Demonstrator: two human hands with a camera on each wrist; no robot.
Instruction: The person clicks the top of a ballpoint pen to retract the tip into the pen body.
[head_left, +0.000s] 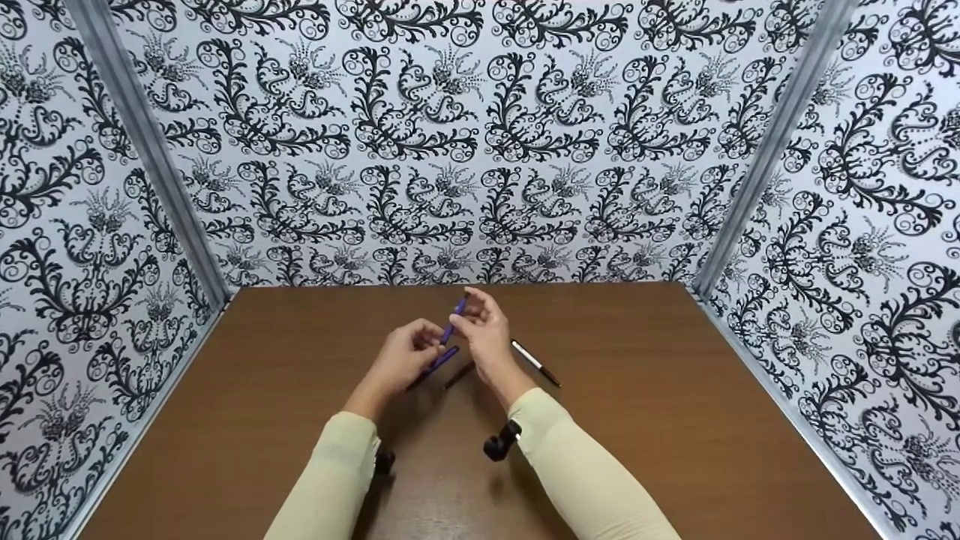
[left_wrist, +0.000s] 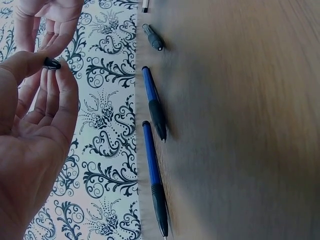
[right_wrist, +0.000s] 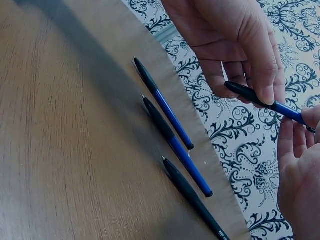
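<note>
Both hands hold one blue pen with a black grip above the far part of the table. My left hand pinches its black section between thumb and fingers, as the right wrist view shows. My right hand pinches the blue barrel near the other end. Below the hands, two similar blue pens, one beside another, lie side by side on the table. A black pen lies next to them. To the right is a white pen with a black end, partly out of the left wrist view.
The brown wooden table has walls on its far, left and right sides. These walls carry a black-and-white scroll pattern, with grey strips at the corners. A small black device sits at the right wrist.
</note>
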